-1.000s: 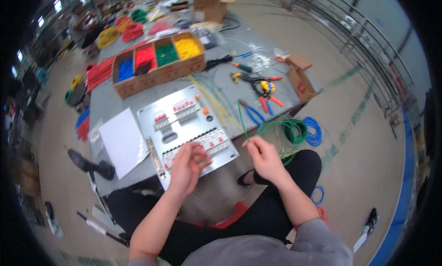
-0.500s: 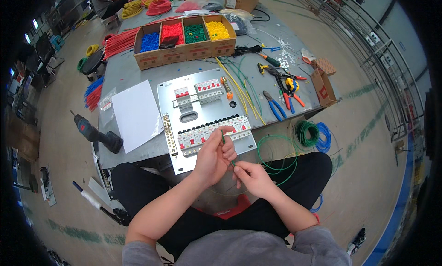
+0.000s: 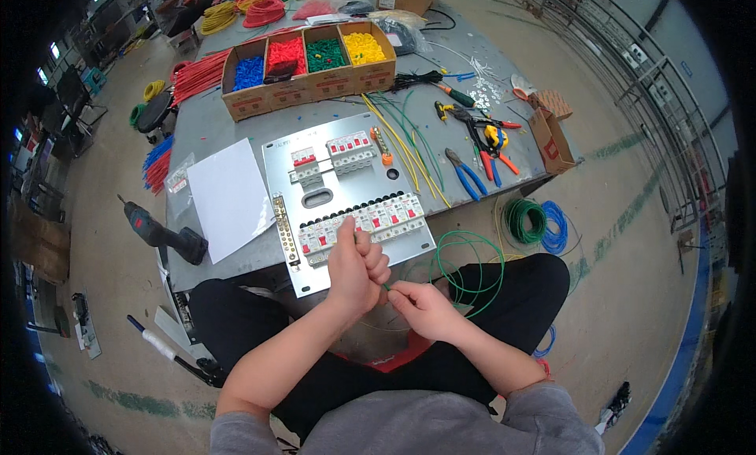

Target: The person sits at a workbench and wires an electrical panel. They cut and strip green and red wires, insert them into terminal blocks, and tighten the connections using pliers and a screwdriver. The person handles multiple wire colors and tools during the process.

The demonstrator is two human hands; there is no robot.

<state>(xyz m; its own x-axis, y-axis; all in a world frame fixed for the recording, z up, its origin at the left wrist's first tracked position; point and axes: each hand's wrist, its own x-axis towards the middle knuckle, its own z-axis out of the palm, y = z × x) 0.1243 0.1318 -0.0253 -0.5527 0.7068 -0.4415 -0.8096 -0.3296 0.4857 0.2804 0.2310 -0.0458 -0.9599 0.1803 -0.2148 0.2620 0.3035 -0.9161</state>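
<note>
My left hand is closed in a fist around a thin green wire, just in front of the lower row of circuit breakers on a metal mounting plate. My right hand pinches the same wire right beside the left fist, over my lap. The wire loops out to the right above my knee. An upper row of breakers sits farther back on the plate.
A white sheet lies left of the plate. A cardboard box of coloured wire pieces stands at the back. Pliers and screwdrivers lie right, by a small carton. A drill hangs at the table's left edge; wire coils lie on the floor.
The view has swung so the plate sits more central. Both hands came together from apart and drew toward my lap, now gripping the green wire side by side.
</note>
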